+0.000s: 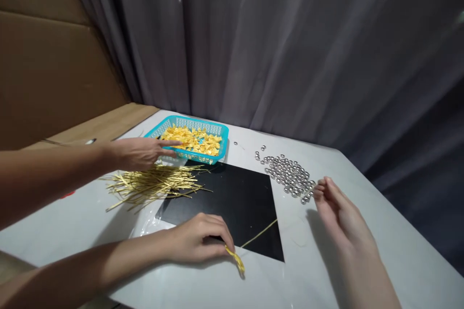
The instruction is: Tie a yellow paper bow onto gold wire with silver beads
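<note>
My left hand [203, 239] rests low over the near edge of a black sheet [239, 203]. Its thumb and fingers pinch a narrow yellow ribbon piece [236, 260], whose lower end hangs over the white table. Just beyond it, a single thin gold strand [259, 233] runs across the sheet's corner. My right hand [335, 217] is raised at the right, fingers curled and tips pressed together. Whatever those tips hold, if anything, is too small to make out. Close to them lies a spread of shiny silver beads [288, 174].
Another person's hand [141, 152] reaches in from the left above a loose bundle of gold strands [155, 183], fingers at a turquoise basket [224, 142] of yellow ribbon bows [199, 141]. A grey curtain [253, 48] hangs behind the white table [326, 159]; cardboard [47, 67] stands left.
</note>
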